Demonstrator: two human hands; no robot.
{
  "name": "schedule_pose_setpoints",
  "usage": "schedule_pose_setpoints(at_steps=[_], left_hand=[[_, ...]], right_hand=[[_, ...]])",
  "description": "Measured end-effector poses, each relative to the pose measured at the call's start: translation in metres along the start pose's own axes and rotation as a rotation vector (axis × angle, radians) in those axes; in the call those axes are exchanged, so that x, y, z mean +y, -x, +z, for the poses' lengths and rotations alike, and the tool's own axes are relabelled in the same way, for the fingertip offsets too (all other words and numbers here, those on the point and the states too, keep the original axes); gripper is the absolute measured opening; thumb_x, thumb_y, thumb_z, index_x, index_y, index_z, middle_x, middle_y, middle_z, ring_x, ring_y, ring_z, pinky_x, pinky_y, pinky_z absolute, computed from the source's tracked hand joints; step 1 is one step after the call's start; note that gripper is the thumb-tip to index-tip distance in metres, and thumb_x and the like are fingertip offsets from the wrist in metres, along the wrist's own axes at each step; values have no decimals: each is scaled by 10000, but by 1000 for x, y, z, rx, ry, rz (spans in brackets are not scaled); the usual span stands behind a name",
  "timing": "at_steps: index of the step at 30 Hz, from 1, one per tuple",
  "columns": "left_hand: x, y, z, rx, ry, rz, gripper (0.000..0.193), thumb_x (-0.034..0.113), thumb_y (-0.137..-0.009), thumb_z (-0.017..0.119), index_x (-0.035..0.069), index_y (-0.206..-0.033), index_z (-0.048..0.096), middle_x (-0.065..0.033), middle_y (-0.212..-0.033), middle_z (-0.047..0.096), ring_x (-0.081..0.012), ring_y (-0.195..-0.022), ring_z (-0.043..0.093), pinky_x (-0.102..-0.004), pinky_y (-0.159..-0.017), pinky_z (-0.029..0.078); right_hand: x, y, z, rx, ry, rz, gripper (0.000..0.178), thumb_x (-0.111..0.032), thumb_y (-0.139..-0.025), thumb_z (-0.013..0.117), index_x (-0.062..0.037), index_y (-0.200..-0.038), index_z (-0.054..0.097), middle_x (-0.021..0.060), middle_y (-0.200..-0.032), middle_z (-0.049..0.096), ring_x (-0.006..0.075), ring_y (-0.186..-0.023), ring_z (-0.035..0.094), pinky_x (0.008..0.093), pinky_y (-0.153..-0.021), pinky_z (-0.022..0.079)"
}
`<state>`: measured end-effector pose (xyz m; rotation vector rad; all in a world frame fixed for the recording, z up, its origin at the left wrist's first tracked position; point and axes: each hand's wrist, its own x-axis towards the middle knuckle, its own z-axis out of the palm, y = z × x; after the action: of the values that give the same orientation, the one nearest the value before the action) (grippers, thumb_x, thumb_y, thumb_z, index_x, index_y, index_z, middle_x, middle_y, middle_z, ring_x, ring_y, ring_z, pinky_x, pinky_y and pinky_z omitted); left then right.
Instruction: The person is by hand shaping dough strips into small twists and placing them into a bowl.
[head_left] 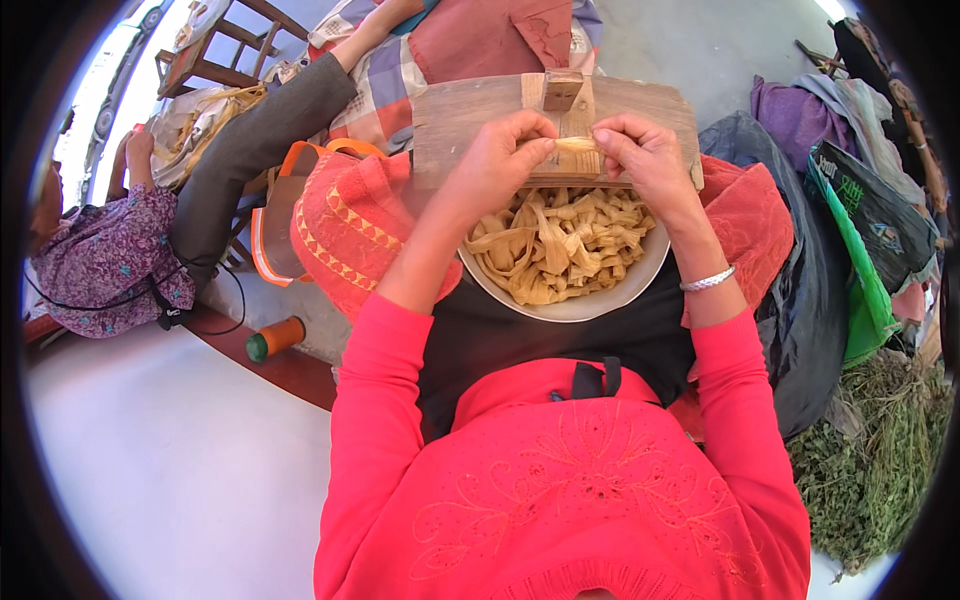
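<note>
A pale tan fibrous strip (576, 146) is stretched between my two hands. My left hand (505, 150) is closed, its thumb and forefinger pinching one end. The other end is pinched by my right hand (645, 160), which has a silver bracelet at the wrist. Behind the strip lies a wooden board (455, 130) with a small upright wooden block (563, 90) on it. Just below my hands, a white bowl (590, 314) rests on my lap, heaped with folded, curled tan strips (560, 250).
Red towels (340, 230) cover my knees. An orange thread spool (277, 339) lies at left, near a person in a patterned top (110, 250). At right are a black plastic bag (810, 310), a green-edged bag (870, 290) and dried green plants (880, 460). A wooden chair (225, 55) stands far left.
</note>
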<state>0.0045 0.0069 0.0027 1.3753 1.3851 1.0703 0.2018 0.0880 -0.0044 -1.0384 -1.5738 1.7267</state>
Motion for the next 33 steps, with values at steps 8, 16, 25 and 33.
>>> schedule_pose_setpoints(at_steps=[8,16,25,33], left_hand=[[-31,-14,-1,74,49,-73,112,107,-883,589,0,-917,596,9,-792,590,-84,-717,502,-249,-642,429],[-35,-1,-8,235,-364,-132,81,82,-886,566,5,-871,585,10,-705,577,-85,-641,495,-247,-571,415],[27,49,44,-84,250,-208,199,161,-936,513,1,-947,631,-29,-676,589,-110,-625,556,-264,-577,452],[154,92,4,-63,-539,479,207,171,-865,549,3,-835,666,-104,-736,647,-284,-647,598,-294,-593,447]], right_hand=[[23,-8,6,107,311,-242,91,-94,-847,636,-12,-877,661,31,-682,602,145,-629,563,275,-570,449],[16,17,2,132,968,-592,123,-178,-824,638,-65,-867,663,114,-886,645,288,-837,617,365,-721,482],[-6,44,25,256,769,-570,216,-226,-858,642,-45,-750,598,138,-602,564,290,-530,545,374,-495,435],[-94,129,23,-487,498,-410,190,-97,-879,553,-3,-720,595,119,-619,551,190,-523,553,317,-504,412]])
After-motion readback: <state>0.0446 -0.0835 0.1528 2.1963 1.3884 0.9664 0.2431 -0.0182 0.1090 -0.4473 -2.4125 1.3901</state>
